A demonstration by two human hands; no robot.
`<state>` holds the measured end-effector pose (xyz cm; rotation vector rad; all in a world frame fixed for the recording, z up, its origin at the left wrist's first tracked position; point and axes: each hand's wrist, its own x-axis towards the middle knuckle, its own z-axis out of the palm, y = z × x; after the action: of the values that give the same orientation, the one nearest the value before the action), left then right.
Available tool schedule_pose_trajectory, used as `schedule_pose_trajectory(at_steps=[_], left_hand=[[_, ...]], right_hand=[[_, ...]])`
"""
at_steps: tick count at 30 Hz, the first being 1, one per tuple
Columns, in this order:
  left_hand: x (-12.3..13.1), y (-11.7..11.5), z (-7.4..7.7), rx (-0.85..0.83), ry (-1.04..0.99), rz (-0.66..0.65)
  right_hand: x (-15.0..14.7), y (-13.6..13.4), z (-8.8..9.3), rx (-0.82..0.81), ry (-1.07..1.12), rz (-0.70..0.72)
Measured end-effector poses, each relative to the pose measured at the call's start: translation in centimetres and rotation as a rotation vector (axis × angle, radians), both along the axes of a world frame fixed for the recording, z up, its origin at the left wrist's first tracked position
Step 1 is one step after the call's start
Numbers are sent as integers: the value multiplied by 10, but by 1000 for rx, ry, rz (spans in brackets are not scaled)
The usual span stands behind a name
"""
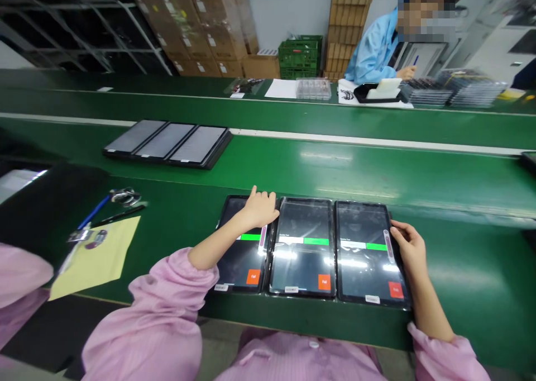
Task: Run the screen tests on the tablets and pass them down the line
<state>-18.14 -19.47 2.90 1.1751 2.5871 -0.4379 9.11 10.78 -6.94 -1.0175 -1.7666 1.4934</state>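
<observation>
Three dark tablets lie in a row in front of me, screens lit with a green bar and a red-orange "Fail" box. My left hand [262, 209] reaches over the left tablet [237, 258], its fingers curled at the upper right edge by the gap to the middle tablet [301, 269]. Part of that screen is hidden by my hand and forearm. My right hand [409, 247] grips the right edge of the right tablet [362, 280], thumb at the side. Pink volume sliders show on the left and right screens.
Farther back at left, more tablets [163, 141] lie in a row. Beside me are a yellow sheet [111, 255], a blue pen [94, 212] and a black pen [119, 215]. Across the green bench [377, 171], a co-worker in a blue coat [372, 48] holds a pen near stacked trays [477, 90].
</observation>
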Motion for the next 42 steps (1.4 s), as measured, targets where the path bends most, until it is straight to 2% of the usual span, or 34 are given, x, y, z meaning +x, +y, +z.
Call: schedule_pose_trajectory(at_steps=[3, 5, 8, 10, 12, 15, 19, 25, 28, 33, 42], left_hand=[[-5, 4, 7, -81, -45, 11], [0, 14, 11, -66, -12, 6], [18, 42, 12, 115, 8, -138], [32, 63, 9, 230, -80, -261], [40, 82, 4, 275, -205, -340], [36, 95, -1, 281, -386, -408], [22, 95, -1, 242, -505, -471], [24, 99, 5, 117, -459, -523], [22, 100, 6, 137, -462, -543], [14, 99, 1, 219, -493, -505], [16, 100, -2, 189, -418, -528]], right_hand=[[-2, 1, 0, 14, 16, 25], [-3, 2, -1, 16, 32, 33], [-5, 2, -3, 16, 43, 32], [-5, 3, -5, 21, 43, 35], [-4, 3, -6, 27, 43, 45], [-3, 3, -7, 35, 41, 61], [-3, 4, -6, 50, 30, 68], [-2, 3, -5, 83, 2, 66], [-1, 3, -4, 103, -11, 67], [-1, 3, -3, 120, -28, 65], [-1, 3, -2, 135, -41, 71]])
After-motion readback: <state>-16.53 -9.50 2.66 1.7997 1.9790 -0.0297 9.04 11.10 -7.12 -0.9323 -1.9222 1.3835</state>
